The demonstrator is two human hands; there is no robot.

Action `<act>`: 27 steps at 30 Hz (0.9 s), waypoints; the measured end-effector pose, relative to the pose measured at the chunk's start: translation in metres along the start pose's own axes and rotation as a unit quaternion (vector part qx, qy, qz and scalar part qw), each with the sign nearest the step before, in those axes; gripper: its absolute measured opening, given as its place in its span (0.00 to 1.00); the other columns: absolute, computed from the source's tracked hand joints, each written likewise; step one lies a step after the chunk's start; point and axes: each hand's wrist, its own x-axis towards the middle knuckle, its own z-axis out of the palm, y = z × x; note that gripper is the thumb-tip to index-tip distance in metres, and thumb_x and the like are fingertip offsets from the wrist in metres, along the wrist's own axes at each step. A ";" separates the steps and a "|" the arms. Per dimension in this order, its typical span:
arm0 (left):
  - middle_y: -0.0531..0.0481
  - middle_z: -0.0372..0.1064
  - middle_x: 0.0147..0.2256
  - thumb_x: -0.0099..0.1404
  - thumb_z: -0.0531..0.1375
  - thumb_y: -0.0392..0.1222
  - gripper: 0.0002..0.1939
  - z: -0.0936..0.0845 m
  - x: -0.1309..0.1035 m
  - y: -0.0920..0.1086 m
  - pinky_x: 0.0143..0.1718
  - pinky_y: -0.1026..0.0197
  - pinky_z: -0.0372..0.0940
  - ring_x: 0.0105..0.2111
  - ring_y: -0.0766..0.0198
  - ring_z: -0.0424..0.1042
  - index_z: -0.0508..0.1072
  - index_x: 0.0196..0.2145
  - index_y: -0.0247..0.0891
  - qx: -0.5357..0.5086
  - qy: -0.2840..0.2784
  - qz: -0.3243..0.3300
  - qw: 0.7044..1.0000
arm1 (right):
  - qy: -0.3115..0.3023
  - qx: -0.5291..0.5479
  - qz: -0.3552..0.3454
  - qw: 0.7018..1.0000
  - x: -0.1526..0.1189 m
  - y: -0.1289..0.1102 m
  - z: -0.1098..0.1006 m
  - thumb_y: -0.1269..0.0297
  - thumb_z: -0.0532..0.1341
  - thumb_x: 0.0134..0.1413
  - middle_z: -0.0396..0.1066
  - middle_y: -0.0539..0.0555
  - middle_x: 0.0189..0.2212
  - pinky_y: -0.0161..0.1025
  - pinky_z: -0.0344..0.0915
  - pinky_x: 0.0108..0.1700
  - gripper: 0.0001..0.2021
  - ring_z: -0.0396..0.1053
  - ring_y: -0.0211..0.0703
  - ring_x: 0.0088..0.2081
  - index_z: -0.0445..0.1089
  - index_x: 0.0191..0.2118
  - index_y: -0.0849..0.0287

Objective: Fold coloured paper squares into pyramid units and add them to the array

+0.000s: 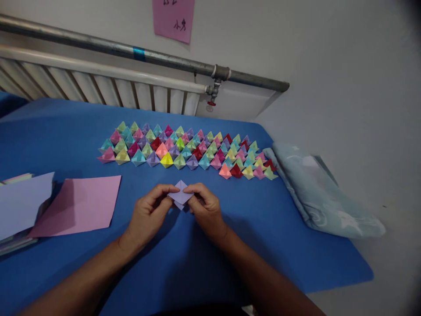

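Note:
A small piece of folded lavender paper [180, 195] is held up between my two hands over the blue table. My left hand [149, 213] pinches its left corner between thumb and fingers. On the opposite side my right hand [207, 208] grips the right corner, its thumb and index finger near the middle. The paper has a diamond shape, with a lower flap standing apart beneath it. Just beyond the hands, rows of folded paper boats [179, 161] in many colours sit close together. Some fingertips are hidden behind the paper.
At the left lies a pink paper sheet [83, 204] beside a stack of coloured paper [23, 206]. A folded pale blue cloth [322, 193] rests on the right side of the blue table [263, 210]. Along the back wall run a radiator [125, 92] and a metal pipe [177, 62].

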 end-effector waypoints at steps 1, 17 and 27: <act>0.54 0.76 0.28 0.57 0.62 0.43 0.07 -0.001 0.001 0.001 0.33 0.62 0.66 0.28 0.63 0.73 0.80 0.34 0.44 -0.007 -0.005 -0.008 1.000 | 0.000 0.012 0.015 1.000 0.000 -0.001 0.000 0.63 0.59 0.57 0.69 0.50 0.33 0.34 0.62 0.29 0.06 0.66 0.36 0.29 0.74 0.38 0.52; 0.56 0.76 0.28 0.47 0.71 0.42 0.19 0.003 0.008 -0.004 0.30 0.63 0.68 0.27 0.65 0.74 0.71 0.37 0.40 -0.133 -0.003 -0.079 0.988 | -0.020 0.142 0.139 0.980 0.007 -0.016 -0.002 0.55 0.65 0.46 0.67 0.46 0.29 0.32 0.58 0.23 0.16 0.62 0.33 0.23 0.66 0.41 0.54; 0.53 0.75 0.28 0.51 0.71 0.50 0.17 -0.003 0.013 -0.005 0.33 0.61 0.65 0.28 0.64 0.72 0.76 0.35 0.39 -0.105 -0.040 -0.130 0.985 | -0.105 0.070 0.179 0.976 0.010 -0.013 -0.006 0.52 0.62 0.51 0.66 0.45 0.19 0.32 0.57 0.26 0.14 0.60 0.31 0.21 0.68 0.26 0.57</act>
